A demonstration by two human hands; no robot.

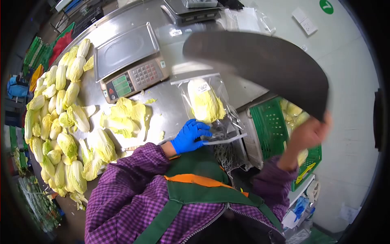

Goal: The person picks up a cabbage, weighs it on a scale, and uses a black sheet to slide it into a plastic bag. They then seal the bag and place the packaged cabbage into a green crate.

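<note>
My left hand (pixel 191 136), in a blue glove, has its fingers closed at the near end of a clear plastic bag (pixel 230 106). Inside that bag lies a napa cabbage (pixel 206 103), pale base away from me, with a printed label on it. My bare right hand (pixel 310 135) is raised on the right, fingers closed at the end of a dark grey, curved flat piece (pixel 264 61). This piece is blurred and crosses the upper right of the view; its kind does not show.
A scale (pixel 134 77) with a metal pan stands beyond loose cabbage leaves (pixel 126 118). Many napa cabbages (pixel 61 99) are piled along the left of the metal table (pixel 162 97). On the right is a green crate (pixel 266 126) holding bagged produce; a second scale (pixel 191 14) stands at the back.
</note>
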